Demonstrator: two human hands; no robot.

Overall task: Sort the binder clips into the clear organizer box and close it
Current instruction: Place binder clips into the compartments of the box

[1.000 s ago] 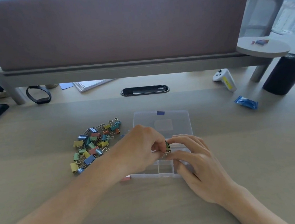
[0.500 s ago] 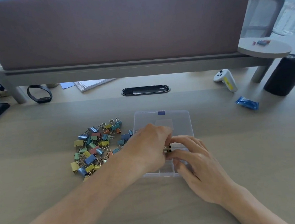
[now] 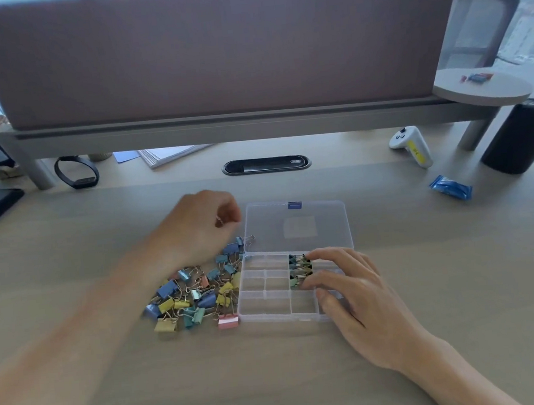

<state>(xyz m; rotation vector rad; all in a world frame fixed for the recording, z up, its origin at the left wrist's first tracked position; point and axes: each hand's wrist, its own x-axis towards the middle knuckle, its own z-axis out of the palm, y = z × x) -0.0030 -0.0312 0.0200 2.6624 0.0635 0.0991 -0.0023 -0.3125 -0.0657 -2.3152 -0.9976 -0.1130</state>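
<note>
Lying open on the table [image 3: 70, 252], the clear organizer box [image 3: 268, 305] holds a few green clips [image 3: 299, 270] under the flat, released right hand [image 3: 357, 294]. Sorting is underway; the curled left hand [image 3: 203, 227], its grip unclear, hovers above the clip pile [image 3: 196, 295], likely picking next.

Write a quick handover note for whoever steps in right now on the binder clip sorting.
Left hand: above the far end of the loose clip pile; whether it holds a clip I cannot tell.
Right hand: open, fingertips resting on the organizer box at the sorted clips.
Box: on the desk, lid open and folded back.
Done: a few clips lined up in one compartment.
Left: most clips remain in the pile left of the box; sort them in, then close the lid.
</note>
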